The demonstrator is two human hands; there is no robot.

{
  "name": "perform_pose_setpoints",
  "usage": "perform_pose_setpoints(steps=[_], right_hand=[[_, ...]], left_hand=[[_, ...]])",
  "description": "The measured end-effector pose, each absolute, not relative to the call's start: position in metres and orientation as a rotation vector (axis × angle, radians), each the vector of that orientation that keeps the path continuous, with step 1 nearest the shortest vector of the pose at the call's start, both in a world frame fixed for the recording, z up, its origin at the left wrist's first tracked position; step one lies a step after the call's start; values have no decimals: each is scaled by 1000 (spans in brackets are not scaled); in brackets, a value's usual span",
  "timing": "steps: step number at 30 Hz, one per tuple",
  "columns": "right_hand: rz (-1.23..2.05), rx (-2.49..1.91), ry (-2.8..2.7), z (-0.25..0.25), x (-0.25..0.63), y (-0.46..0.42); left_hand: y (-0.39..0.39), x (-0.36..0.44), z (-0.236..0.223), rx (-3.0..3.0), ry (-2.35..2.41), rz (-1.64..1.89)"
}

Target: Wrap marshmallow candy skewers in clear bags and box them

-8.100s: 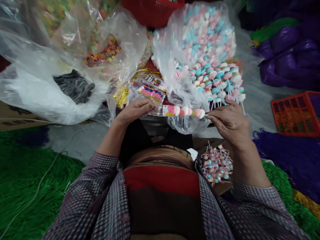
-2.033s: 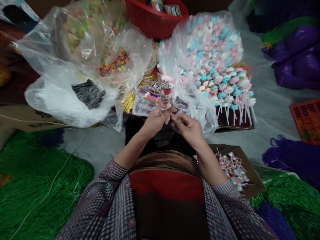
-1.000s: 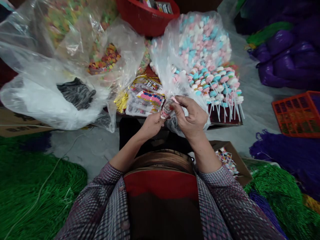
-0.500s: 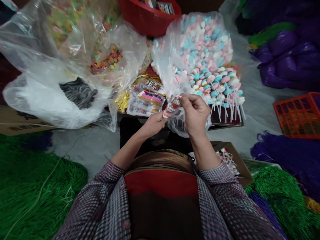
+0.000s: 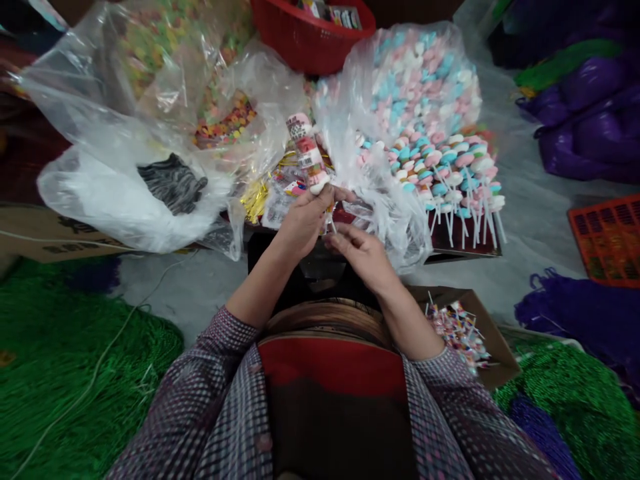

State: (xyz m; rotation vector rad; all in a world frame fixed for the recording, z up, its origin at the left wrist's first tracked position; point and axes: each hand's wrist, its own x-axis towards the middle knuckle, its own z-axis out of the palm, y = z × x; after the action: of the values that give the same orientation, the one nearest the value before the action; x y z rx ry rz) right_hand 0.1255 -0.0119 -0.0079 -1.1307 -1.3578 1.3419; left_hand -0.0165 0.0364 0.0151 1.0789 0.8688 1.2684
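A candy lollipop [image 5: 307, 152] in a clear printed wrapper stands tilted above the table, its pink and white pieces showing through beside a barcode label. My left hand [image 5: 304, 223] is closed around its lower end, just under a white piece. A short white stick [image 5: 334, 225] sticks out below that grip. At the stick's end, the fingertips of my right hand [image 5: 363, 253] are pinched together; any small thing between them is too small to make out. Printed wrappers [image 5: 287, 190] and gold twist ties [image 5: 254, 202] lie behind my left hand.
Candy skewers on sticks [image 5: 450, 173] lie at the table's right, before a bag of pastel marshmallows [image 5: 425, 80]. Gummy rings fill a clear bag [image 5: 165, 53]; a red basin [image 5: 315, 40] stands behind. A carton of wrapped lollipops [image 5: 500, 353] sits low right.
The lollipop has swung from lying between both hands to standing up in my left hand. My right hand has left its top and moved down to the stick.
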Motion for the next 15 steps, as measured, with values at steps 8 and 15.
perform_pose_setpoints(steps=[8, 15], right_hand=[[1418, -1150, -1137, -19, 115, -22], [1428, -1107, -1071, -17, 112, -20]], left_hand=[[22, -5, 17, 975, 898, 1040], [14, -13, 14, 865, 753, 1011]])
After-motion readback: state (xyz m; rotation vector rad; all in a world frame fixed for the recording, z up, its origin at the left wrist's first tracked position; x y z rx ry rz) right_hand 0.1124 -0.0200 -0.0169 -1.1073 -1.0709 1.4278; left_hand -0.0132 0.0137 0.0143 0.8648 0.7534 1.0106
